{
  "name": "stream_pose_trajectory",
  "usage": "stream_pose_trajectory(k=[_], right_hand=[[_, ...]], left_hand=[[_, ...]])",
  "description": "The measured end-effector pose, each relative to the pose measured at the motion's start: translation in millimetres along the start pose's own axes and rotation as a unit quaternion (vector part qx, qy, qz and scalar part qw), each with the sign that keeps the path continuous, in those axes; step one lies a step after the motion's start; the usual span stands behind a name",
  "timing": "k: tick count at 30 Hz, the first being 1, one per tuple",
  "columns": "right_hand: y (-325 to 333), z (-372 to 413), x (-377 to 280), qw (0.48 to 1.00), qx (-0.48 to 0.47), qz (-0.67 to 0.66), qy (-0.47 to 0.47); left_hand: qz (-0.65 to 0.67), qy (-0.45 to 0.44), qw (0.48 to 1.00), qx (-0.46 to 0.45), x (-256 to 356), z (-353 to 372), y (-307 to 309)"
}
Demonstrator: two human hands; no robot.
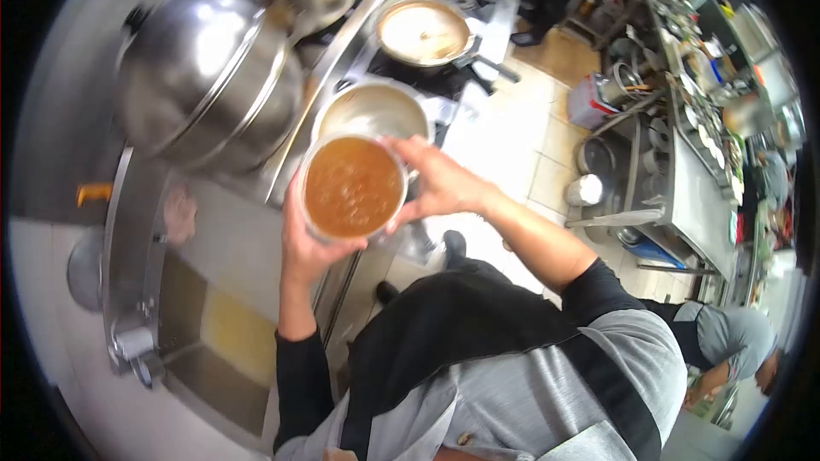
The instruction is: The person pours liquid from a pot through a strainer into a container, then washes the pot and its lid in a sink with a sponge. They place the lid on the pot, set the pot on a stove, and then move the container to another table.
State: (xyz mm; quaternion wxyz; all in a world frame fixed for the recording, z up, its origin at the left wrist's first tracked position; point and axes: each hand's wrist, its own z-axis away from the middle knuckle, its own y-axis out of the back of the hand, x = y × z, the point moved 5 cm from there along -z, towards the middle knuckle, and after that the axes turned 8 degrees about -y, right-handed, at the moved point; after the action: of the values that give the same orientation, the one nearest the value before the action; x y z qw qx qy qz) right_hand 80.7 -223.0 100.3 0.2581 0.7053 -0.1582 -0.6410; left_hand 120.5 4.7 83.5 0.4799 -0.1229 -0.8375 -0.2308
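A round container of brown, bubbly liquid (354,188) is held between my two hands, in front of the stove. My left hand (309,243) wraps round its left and lower side. My right hand (440,181) grips its right side, thumb and fingers on the rim. Just beyond the container stands a pot with a pale inside (373,111), its near edge partly hidden by the container. Farther along the stove is a pan (424,32) with light brown contents and a dark handle.
A large domed steel pot (205,77) stands at the upper left. Below it is a steel sink basin (235,333). Shelves and a steel counter (696,196) line the right side. One person (726,333) bends at the lower right; another stands at the top.
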Motion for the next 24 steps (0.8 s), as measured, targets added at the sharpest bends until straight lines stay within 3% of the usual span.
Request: stream_pose_trajectory(k=[5, 7, 8, 10, 13, 18, 22, 24], right_hand=[[65.3, 22.6, 50.2, 0.995, 0.056, -0.024, 0.074], [91.1, 35.4, 64.0, 0.998, 0.034, -0.029, 0.046], [106.7, 40.6, 71.7, 0.997, 0.066, -0.018, 0.025], [124.7, 58.5, 79.4, 0.997, 0.043, -0.015, 0.056], [152.0, 88.7, 93.7, 0.994, 0.097, -0.030, 0.042], [170.9, 141.2, 120.6, 0.983, 0.176, -0.029, -0.049], [191.9, 188.4, 139.8, 0.967, 0.245, -0.010, -0.068], [206.9, 220.6, 148.1, 0.959, 0.248, -0.058, -0.126]], left_hand=[[0.048, 0.036, 0.998, -0.036, 9.0, -41.3, -80.5], [0.046, 0.042, 0.998, -0.031, 5.3, -47.3, -108.1], [0.043, 0.040, 0.997, -0.041, 5.9, -52.8, -120.9], [0.055, 0.053, 0.995, -0.063, 6.9, -62.1, -146.9], [0.059, 0.034, 0.992, -0.108, 7.4, -83.9, -181.1], [0.094, 0.000, 0.977, -0.189, 16.4, -110.2, -237.4], [0.089, -0.021, 0.960, -0.264, 22.0, -127.8, -291.8], [0.088, -0.050, 0.951, -0.292, 30.2, -135.9, -321.1]])
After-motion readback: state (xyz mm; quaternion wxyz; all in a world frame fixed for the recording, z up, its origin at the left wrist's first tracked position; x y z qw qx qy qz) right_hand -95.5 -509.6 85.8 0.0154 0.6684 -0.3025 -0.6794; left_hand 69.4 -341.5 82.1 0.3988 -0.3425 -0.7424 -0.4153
